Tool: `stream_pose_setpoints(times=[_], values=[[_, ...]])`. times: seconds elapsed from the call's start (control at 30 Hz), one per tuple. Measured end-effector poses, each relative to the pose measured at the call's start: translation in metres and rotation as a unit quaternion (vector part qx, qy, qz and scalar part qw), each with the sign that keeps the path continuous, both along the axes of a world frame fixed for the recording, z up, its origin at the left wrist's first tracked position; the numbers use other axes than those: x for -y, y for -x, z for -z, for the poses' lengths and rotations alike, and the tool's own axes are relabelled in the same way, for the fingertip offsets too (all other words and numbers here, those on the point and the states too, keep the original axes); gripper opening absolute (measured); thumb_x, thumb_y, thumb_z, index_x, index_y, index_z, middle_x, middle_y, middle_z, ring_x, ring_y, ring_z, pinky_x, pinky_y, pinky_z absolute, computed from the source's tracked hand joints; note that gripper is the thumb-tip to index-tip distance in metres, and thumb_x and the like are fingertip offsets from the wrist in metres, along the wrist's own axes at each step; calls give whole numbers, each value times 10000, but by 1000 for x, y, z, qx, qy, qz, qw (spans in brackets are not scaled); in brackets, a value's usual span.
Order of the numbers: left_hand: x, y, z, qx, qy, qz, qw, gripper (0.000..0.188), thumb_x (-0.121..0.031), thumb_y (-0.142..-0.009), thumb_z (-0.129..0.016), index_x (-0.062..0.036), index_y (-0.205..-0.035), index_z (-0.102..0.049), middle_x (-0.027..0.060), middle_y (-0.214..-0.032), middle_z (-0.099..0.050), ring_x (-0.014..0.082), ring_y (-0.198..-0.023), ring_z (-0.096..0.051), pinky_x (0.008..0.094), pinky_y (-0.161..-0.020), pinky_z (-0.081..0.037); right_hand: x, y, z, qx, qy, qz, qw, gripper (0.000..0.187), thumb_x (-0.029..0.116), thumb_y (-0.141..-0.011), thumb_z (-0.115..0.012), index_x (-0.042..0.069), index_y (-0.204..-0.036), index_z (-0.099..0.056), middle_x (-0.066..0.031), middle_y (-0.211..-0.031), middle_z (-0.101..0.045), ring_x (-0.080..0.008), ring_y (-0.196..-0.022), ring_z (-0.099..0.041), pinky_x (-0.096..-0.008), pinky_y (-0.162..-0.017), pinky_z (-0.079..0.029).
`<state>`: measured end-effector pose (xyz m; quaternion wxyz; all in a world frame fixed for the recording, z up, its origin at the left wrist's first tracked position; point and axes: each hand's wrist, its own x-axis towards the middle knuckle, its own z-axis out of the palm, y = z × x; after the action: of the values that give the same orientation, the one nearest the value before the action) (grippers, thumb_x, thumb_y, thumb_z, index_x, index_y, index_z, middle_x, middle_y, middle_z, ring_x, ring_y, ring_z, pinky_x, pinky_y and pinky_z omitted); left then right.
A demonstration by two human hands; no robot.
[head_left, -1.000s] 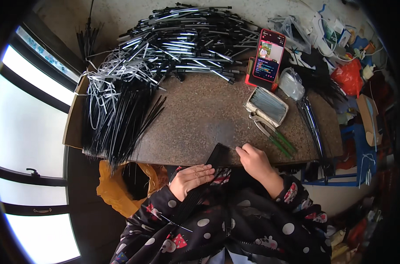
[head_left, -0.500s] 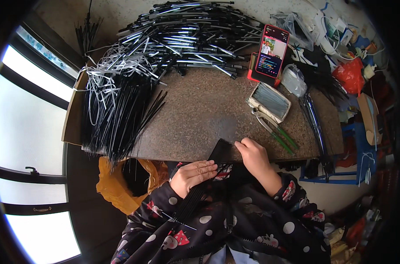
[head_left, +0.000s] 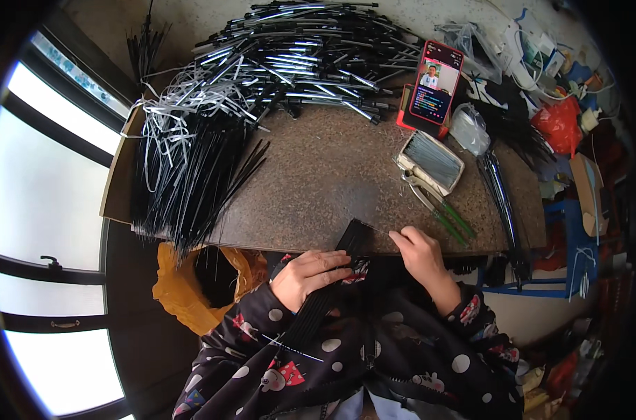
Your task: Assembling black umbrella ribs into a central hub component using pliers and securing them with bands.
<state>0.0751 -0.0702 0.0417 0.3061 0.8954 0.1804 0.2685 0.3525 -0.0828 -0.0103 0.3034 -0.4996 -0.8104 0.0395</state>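
Note:
My left hand (head_left: 311, 275) is closed across a flat bundle of thin black strips (head_left: 355, 239), which slants from the table edge down over my lap. My right hand (head_left: 421, 257) is just right of the bundle's upper end, with thumb and forefinger pinched together. From that pinch a thin wire (head_left: 381, 229) runs left to the top of the strips. Whether the wire passes through the strips is too small to tell. One loose thin rod (head_left: 292, 348) with a pale end lies across my sleeve beneath the bundle.
A box of thin metal wires (head_left: 431, 162) and green-handled pliers (head_left: 440, 208) lie on the table (head_left: 311, 182). Behind them a phone (head_left: 435, 82) leans on a red box. Black strips (head_left: 192, 168) pile at left, dark silver tubes (head_left: 297, 59) at the back. A yellow bag (head_left: 185, 297) hangs below.
My right hand has moved right and slightly down, away from the bundle's top, drawing more wire into view. My left hand has shifted barely at all on the strips.

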Motion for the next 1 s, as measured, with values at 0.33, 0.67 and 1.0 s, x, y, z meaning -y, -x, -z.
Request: stream_pose_setpoints(times=[0.33,0.67,1.0], values=[[3,-4,5,-22,-19,-24,999,661,-373,-634,-767,20,-1126,-564,209,-1220,-543,368,-1148,-521,465,-930,-427,-7,7,-1,-63,67,34,995,177,14,-779,-566,40,-928,-660,-94,-751,-520,-262,-700,-569,-361,-593,-467],[7,-1,12,1,-34,-35,999,638,-353,-641,-759,23,-1117,-561,208,-1211,-548,372,-1145,-521,479,-954,-402,-35,-16,-3,-69,70,-73,993,175,3,-766,-584,46,-911,-671,-99,-753,-532,-275,-699,-574,-356,-607,-469],[7,-3,18,5,-8,-35,999,597,-308,-665,-739,18,-1132,-558,202,-1220,-546,360,-1154,-520,475,-989,-376,-14,4,-1,-82,72,-9,994,165,57,-789,-572,55,-920,-671,-106,-740,-528,-288,-641,-573,-356,-561,-466]])
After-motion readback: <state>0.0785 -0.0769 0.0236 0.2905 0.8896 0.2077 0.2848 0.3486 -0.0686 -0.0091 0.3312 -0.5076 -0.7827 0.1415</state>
